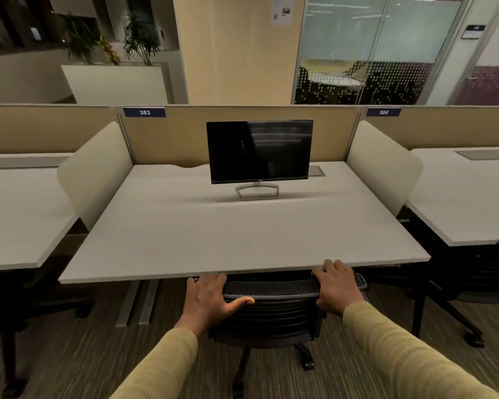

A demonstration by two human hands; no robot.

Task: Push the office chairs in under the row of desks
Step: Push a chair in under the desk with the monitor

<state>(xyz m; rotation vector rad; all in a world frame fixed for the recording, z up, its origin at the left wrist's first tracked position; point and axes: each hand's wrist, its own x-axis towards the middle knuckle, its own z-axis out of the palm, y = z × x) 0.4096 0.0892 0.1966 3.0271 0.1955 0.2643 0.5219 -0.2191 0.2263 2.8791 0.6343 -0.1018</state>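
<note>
The left hand (211, 300) and right hand (339, 289) both grip the top of the black mesh office chair (271, 315), its back almost at the front edge of desk 383 (242, 231); this push looks nearly done, needing one last nudge, then release.

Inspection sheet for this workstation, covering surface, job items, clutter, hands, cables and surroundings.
Surface: white desk, labelled 383, carries a dark monitor on a stand.
Job's things: black chair, backrest at the desk's front edge.
Clutter: nothing seen.
Hands: left hand and right hand each grip the backrest's top rim.
Cables: nothing seen.
Surroundings: side screens, planter, glass-walled room behind.
</note>
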